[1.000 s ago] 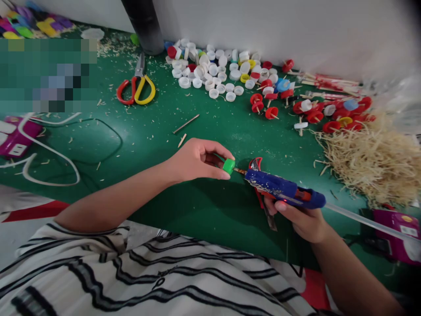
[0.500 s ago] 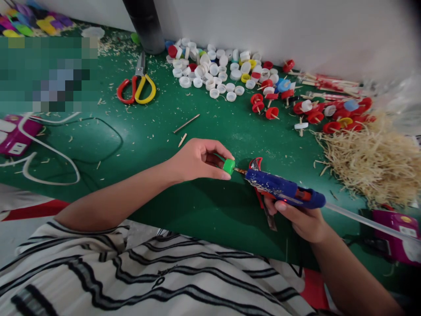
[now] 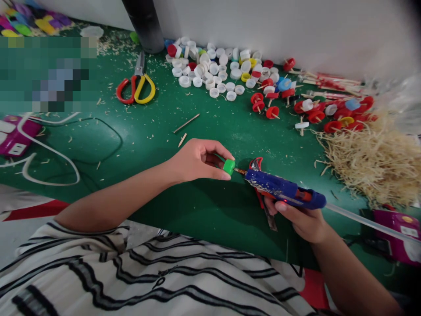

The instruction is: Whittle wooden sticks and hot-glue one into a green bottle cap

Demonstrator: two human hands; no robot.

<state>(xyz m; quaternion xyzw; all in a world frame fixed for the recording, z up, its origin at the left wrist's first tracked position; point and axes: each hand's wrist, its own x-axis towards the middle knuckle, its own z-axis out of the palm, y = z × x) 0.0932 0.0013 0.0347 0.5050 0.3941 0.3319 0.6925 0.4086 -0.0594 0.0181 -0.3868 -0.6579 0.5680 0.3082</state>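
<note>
Our green-topped desk [image 3: 204, 210] carries red-and-yellow-handled scissors [image 3: 135, 85], scattered white plastic bottle caps [image 3: 210, 70], and a pale straw-like shavings heap [image 3: 371, 162].

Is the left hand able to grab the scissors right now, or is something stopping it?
Probably not yet: the left hand is pinching a green cap. The green table between it and the scissors holds only small sticks.

One head-worn view — looking forward and down, close over the green table [image 3: 204, 210].

No legible text or labels anywhere.
</note>
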